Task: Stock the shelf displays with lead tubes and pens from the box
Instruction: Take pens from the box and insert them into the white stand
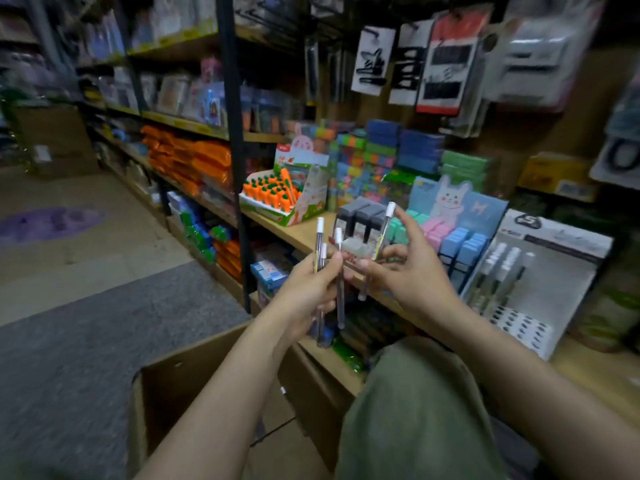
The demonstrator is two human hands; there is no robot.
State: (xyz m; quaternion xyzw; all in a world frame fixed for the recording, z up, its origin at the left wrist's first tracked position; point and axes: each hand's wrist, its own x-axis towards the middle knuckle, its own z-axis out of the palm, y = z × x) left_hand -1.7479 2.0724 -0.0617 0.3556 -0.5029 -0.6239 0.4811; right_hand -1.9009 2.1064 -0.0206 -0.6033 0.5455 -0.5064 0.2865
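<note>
We see the left hand [308,285] gripping a small bunch of white-capped tubes [340,271], caps up. The right hand [408,271] pinches one more tube [381,244], tilted, just beside the bunch. Both are held over the shelf [298,233], near a grey display [360,216], which is perhaps blurred. The open box [180,379] sits below, near us.
</note>
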